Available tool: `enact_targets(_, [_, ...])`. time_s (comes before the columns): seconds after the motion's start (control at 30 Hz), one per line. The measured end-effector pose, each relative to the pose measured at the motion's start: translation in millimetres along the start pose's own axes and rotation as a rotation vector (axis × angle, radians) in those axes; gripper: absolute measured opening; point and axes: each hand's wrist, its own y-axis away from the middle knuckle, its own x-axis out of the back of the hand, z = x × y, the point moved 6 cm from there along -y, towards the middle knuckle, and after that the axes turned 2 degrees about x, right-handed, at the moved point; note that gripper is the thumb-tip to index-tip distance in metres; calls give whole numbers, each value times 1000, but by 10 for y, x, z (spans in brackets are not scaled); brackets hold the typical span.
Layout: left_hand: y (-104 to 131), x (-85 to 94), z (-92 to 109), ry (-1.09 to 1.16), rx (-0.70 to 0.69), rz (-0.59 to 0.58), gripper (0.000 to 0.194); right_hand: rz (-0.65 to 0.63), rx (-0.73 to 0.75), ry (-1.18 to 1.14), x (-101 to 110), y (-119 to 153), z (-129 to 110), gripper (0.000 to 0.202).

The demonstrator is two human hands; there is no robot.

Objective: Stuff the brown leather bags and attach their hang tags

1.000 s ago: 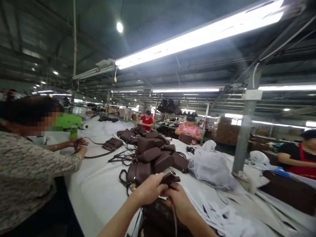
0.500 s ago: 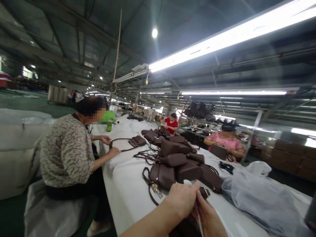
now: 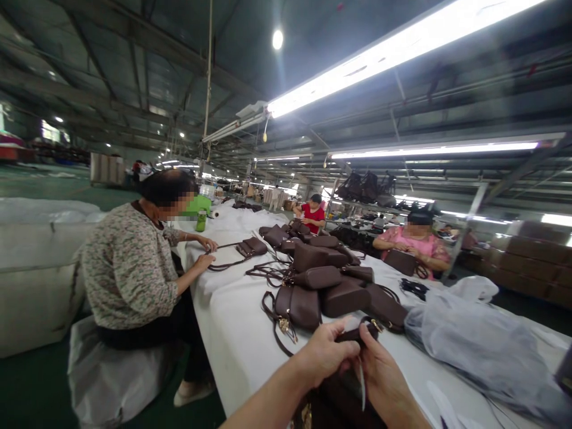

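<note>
At the table's near edge, my left hand (image 3: 328,353) and my right hand (image 3: 378,357) are close together, both closed on a dark brown strap (image 3: 353,335) with a gold-coloured buckle by the right fingertips. A thin white strip (image 3: 361,384) hangs down between the hands. Below them lies a dark brown bag, mostly hidden by my hands and forearms. Just beyond my left hand sits a brown bag (image 3: 297,307) with a strap and gold-coloured charm, at the front of a pile of similar bags (image 3: 322,256).
Clear plastic bags (image 3: 478,339) lie on the right of the white-covered table (image 3: 236,345). A person in a floral top (image 3: 129,268) handles a bag strap at the left. Across the table are people in pink (image 3: 429,244) and red (image 3: 313,215). A green bottle (image 3: 201,220) stands far left.
My hands have shifted slightly, and more of the brown strap and white strip shows between them. The person at the left has drawn both hands closer together on the strap.
</note>
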Motion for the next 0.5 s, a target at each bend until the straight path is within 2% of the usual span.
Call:
enact_targets(0.07, [12, -16, 116, -61, -136, 61, 36, 34, 17, -5, 22, -29, -24, 48])
enact_targets(0.17, [30, -46, 228, -146, -252, 125, 32, 47, 32, 7, 56, -54, -69, 47])
enact_targets(0.33, [-39, -13, 146, -192, -256, 215, 35, 42, 10, 35, 65, -50, -109, 43])
enact_targets(0.5, [-144, 85, -52, -259, -133, 310, 46, 40, -39, 9, 38, -65, -100, 38])
